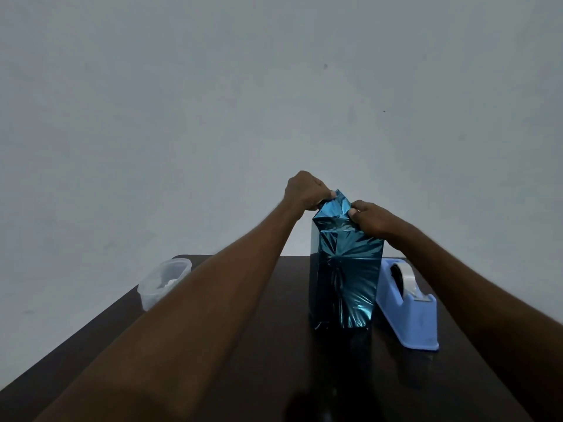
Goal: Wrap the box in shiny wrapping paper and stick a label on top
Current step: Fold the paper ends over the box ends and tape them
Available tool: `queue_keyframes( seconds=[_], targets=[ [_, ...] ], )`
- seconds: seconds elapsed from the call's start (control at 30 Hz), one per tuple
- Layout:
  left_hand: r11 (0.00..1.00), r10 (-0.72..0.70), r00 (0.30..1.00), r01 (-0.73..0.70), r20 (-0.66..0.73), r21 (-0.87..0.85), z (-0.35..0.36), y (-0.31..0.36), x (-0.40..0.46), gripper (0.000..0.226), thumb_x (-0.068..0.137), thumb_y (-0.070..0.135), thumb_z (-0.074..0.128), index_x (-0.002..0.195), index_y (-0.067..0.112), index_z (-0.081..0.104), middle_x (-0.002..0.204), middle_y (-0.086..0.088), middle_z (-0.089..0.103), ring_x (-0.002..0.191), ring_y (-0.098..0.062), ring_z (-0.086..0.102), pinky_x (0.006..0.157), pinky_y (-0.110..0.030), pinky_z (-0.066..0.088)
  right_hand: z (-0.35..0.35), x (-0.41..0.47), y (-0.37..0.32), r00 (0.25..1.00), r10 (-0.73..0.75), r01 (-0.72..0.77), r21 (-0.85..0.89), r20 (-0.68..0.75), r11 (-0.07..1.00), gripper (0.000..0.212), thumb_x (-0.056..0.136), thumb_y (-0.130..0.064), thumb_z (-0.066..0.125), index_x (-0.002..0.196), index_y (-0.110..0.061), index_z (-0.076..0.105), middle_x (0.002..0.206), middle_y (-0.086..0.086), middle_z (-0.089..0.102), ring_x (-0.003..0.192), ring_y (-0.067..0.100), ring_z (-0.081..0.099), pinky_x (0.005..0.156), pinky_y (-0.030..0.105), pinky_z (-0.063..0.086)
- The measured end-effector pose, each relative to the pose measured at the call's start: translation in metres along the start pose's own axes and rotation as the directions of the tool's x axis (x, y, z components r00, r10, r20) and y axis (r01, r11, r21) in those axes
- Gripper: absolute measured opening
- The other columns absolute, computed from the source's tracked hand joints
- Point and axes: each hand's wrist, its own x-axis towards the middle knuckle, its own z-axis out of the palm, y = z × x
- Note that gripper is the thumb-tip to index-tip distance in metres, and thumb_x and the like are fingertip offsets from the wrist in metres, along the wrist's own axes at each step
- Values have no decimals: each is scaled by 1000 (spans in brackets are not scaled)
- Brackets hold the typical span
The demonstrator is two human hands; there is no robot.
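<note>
the box (pixel 344 281) stands upright mid-table, sheathed in blue wrapping paper (pixel 335 208); the foil looks thin, slick and crease-prone, best held at its folded top edges. left hand (pixel 307 190) and right hand (pixel 370 219) both pinch that loose top. a clear plastic tub (pixel 161 281) at left holds something white, unclear what.

You will find no readable text, label, brand, number or sign anywhere; the shiny wrapping paper (pixel 347 269) at 5 o'clock carries none; nor does the tape dispenser (pixel 408 306) just beside it at 3 o'clock.
</note>
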Motion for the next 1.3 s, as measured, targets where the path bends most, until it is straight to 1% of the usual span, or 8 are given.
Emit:
queue_keyframes(
  seconds=[0.2, 0.4, 0.67, 0.8, 0.93, 1.0, 1.13, 1.3],
  targets=[
    [997, -25, 983, 11, 184, 76, 3, 4, 6, 49, 75, 43, 80, 97, 0, 74, 94, -14, 74, 85, -23, 70, 81, -38, 60, 2, 5, 4, 1000, -7, 7, 27, -8, 1000, 30, 105, -22, 36, 122, -6, 54, 118, 15, 58, 102, 26, 53, 81, 31, 37],
    [994, 46, 998, -50, 38, 102, 9, 2, 10, 19, 69, 23, 86, 79, 9, 79, 80, -8, 75, 70, -18, 65, 79, -41, 60, 2, 8, 6, 1000, -2, 2, 11, 15, 1000, 29, 106, -22, 34, 119, -5, 53, 115, 16, 57, 102, 28, 54, 81, 32, 37],
    [986, -163, 956, 166, 242, 9, -7, -11, -5, 54, 88, 51, 64, 104, 0, 68, 95, -12, 71, 72, -19, 67, 59, -25, 57, 10, 13, 10, 984, 16, -17, -5, -180, 1000, 30, 104, -23, 35, 121, -7, 54, 123, 15, 58, 102, 27, 50, 80, 31, 35],
    [989, -139, 965, 146, 224, -16, -10, -29, -19, 47, 76, 34, 82, 101, -5, 71, 92, -13, 71, 70, -15, 64, 52, -17, 54, 23, 9, 11, 889, 101, -81, 62, -447, 995, 23, 98, -13, 40, 105, -4, 60, 112, 14, 63, 91, 26, 50, 76, 31, 35],
    [977, -177, 977, 189, 116, -101, -6, -35, -25, 32, 71, 22, 86, 82, -1, 68, 77, -11, 65, 64, -19, 62, 59, -26, 58, 25, -12, 3, 663, -52, -78, -138, -747, 987, 20, 93, -11, 44, 93, -8, 64, 93, 11, 63, 88, 29, 55, 65, 32, 38],
    [953, -231, 966, 248, 112, -173, -4, -30, -32, 29, 75, 13, 81, 91, -4, 65, 83, -14, 69, 62, -21, 67, 55, -27, 59, 23, -25, -4, 654, -200, 37, -233, -729, 972, 19, 92, -14, 46, 91, -14, 65, 89, 5, 63, 83, 24, 55, 63, 31, 37],
    [896, -277, 945, 320, 175, -310, -1, -12, -46, 16, 84, -1, 65, 97, -8, 58, 87, -27, 71, 68, -32, 73, 64, -35, 62, 24, -43, -7, 820, -365, 257, -287, -442, 923, 23, 89, -37, 51, 98, -23, 67, 88, -3, 66, 82, 18, 58, 64, 28, 40],
    [957, -157, 973, 192, 170, -215, -15, -5, -54, 28, 90, 21, 68, 102, -4, 65, 79, -17, 74, 70, -28, 74, 64, -32, 62, 24, -39, 16, 870, -394, 297, -323, -296, 899, 34, 79, -40, 68, 108, -22, 66, 98, 3, 63, 97, 23, 54, 74, 30, 39]
  ],
)
